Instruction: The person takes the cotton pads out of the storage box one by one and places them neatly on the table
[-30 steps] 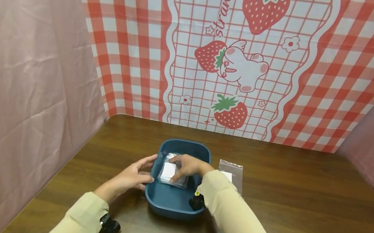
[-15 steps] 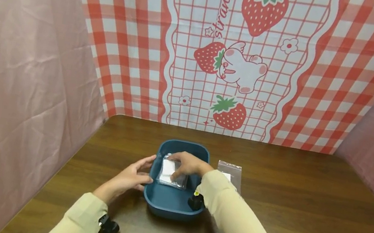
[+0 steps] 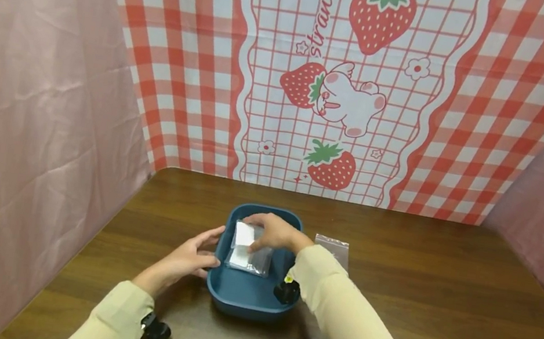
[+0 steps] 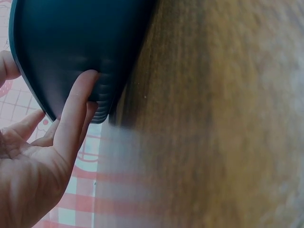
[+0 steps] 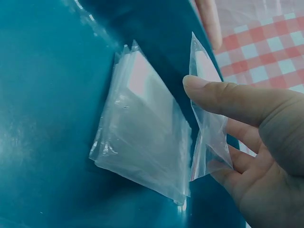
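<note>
A blue plastic bin [image 3: 247,300] stands on the table. My left hand [image 3: 184,259] rests against its left side; in the left wrist view the fingers [image 4: 76,109] lie fairly straight along the outer wall. Inside the bin, my right hand [image 3: 278,234] pinches a clear plastic zip bag [image 5: 209,128] with a white label between thumb and fingers. That bag is lifted on edge, apart from a stack of similar clear bags [image 5: 137,123] lying on the bin floor. The right hand covers part of the stack in the head view.
Right of the bin, another clear zip bag [image 3: 336,249] lies on the brown wooden table [image 3: 422,291], partly hidden by the right sleeve. A strawberry-print checked cloth [image 3: 199,94] hangs behind the table, and pink cloth [image 3: 45,130] hangs at the left.
My right hand has moved slightly up and away, raising one bag off the stack; its white label now stands apart from the one below. The left hand stays at the bin's side.
</note>
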Motion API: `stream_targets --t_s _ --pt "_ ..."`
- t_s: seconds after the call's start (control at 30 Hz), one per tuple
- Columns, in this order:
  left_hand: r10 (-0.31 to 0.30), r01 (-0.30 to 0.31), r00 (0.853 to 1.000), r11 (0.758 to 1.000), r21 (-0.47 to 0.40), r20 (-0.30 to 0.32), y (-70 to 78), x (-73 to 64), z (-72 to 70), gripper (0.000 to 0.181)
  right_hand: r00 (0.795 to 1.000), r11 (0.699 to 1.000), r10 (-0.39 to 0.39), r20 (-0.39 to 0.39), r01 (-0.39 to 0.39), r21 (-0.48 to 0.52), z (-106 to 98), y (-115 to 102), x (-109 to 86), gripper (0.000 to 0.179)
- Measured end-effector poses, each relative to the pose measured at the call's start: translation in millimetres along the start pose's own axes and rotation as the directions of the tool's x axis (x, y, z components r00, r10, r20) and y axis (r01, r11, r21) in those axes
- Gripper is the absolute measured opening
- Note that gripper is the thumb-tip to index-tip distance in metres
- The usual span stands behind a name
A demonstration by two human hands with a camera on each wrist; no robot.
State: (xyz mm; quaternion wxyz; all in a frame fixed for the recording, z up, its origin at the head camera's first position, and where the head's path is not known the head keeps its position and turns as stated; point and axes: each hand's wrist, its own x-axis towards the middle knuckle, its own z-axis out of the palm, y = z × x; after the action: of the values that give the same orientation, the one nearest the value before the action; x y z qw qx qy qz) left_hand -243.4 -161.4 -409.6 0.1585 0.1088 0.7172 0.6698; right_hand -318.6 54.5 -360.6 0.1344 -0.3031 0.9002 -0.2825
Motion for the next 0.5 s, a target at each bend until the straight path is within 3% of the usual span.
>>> stream_targets --t_s 0.33,0.5 --pt "0.003 -0.003 1.000 1.000 -0.009 -0.005 -0.9 -0.8 1.5 0.076 0.998 0.996 0.005 -0.062 0.000 0.087 -10 0 -8.3 0.067" --pt "-0.003 0.003 1.000 1.000 -0.001 -0.017 1.3 -1.7 2.8 0.076 0.996 0.997 -0.006 -0.092 0.013 0.076 -14 -2 -13.5 0.066"
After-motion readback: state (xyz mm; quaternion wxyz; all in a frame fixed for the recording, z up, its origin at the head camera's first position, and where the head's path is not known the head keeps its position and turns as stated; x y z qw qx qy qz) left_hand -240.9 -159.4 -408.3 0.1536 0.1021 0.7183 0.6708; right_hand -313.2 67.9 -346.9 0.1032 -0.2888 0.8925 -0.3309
